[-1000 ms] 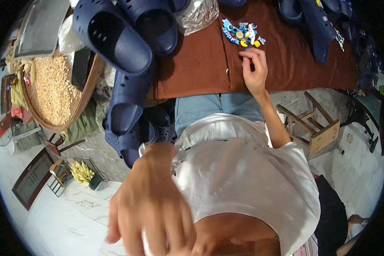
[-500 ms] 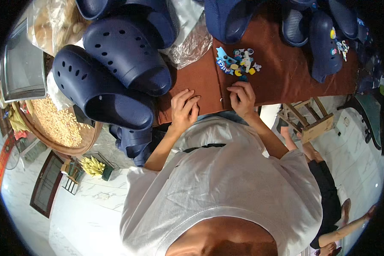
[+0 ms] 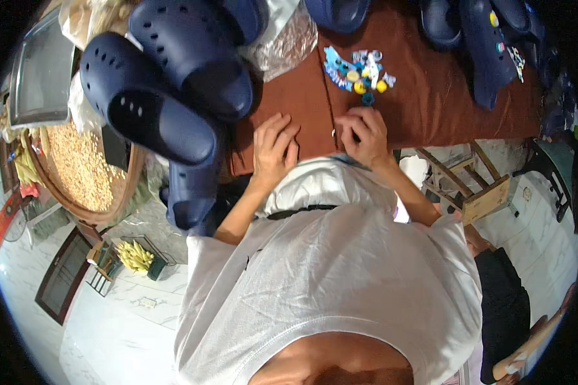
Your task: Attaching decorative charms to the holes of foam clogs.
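My left hand point(image 3: 275, 149) rests on the near edge of a brown cloth-covered table point(image 3: 289, 97), its fingers loosely bent and apart, with nothing in it. To its right lies my right hand point(image 3: 366, 138), fingers curled more but spread, no object visible in it. A tiny white thing point(image 3: 333, 133) sits on the cloth seam by its fingertips. Just beyond that hand is a dark blue shoe charm point(image 3: 367, 99), close to a small pile of colourful shoe charms point(image 3: 365, 72). A large navy clog point(image 3: 157, 109) stands left of my left hand, overlapping another navy clog point(image 3: 205, 67).
Clear plastic wrapping point(image 3: 282, 48) lies behind the hands. At the right stands a navy clog with charms fitted point(image 3: 487, 61). A round tray point(image 3: 119, 205) of pale kernels is at the left. Right of the table are a wooden stool point(image 3: 485, 199) and another person's dark-clothed leg point(image 3: 504, 301).
The whole view has shifted, so the table, clogs and charms appear higher. My right fingers look slightly more curled; both hands stay at the table's edge. The other person's arm has moved.
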Motion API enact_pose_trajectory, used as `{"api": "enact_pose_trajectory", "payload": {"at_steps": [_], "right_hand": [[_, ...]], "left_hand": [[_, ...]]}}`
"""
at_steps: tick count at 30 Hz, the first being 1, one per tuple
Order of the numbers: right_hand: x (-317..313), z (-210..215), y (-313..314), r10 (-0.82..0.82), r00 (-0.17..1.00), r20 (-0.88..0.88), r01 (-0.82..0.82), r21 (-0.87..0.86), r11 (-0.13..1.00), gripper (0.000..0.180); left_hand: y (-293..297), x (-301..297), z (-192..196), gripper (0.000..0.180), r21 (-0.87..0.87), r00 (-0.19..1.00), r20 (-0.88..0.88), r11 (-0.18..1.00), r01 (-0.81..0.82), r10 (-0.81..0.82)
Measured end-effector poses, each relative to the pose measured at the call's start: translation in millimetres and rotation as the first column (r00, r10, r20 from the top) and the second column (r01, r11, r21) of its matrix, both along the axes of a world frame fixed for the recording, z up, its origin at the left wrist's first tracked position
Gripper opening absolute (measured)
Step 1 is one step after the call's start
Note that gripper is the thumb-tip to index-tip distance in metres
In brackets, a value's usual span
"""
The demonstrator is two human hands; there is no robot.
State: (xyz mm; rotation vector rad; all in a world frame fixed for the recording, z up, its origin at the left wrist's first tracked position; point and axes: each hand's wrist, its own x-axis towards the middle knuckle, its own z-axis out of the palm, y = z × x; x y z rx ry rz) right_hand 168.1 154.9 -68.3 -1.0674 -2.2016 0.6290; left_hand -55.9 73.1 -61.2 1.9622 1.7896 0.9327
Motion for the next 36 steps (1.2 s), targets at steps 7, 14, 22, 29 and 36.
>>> {"api": "enact_pose_trajectory", "payload": {"at_steps": [7,14,22,29,36], "right_hand": [[3.7,16.9,-11.9,0.13,0.989,0.069,-0.128,-0.033,0.991,0.032],[21.4,11.6,-23.0,0.159,0.987,0.036,-0.162,0.079,0.984,0.025],[28.5,19.8,-32.7,0.073,0.996,0.049,-0.075,0.05,0.996,0.028],[26.7,23.2,-34.9,0.161,0.973,0.164,-0.183,0.13,0.975,0.029],[41.5,12.7,-37.5,-0.059,0.995,-0.079,0.054,-0.059,0.997,0.018]], "left_hand": [[-3.7,3.1,-5.2,0.026,0.143,1.0,-0.013,0.989,-0.022,0.024],[-8.9,5.4,-6.4,0.024,0.182,0.999,0.03,0.983,-0.039,0.034],[-9.2,5.2,-6.7,0.023,0.235,0.999,0.037,0.971,-0.044,0.036],[-11.0,5.9,-8.4,0.022,0.248,0.999,0.031,0.967,-0.048,0.042],[-11.7,6.2,-9.9,0.022,0.259,0.998,0.025,0.964,-0.054,0.049]]}}
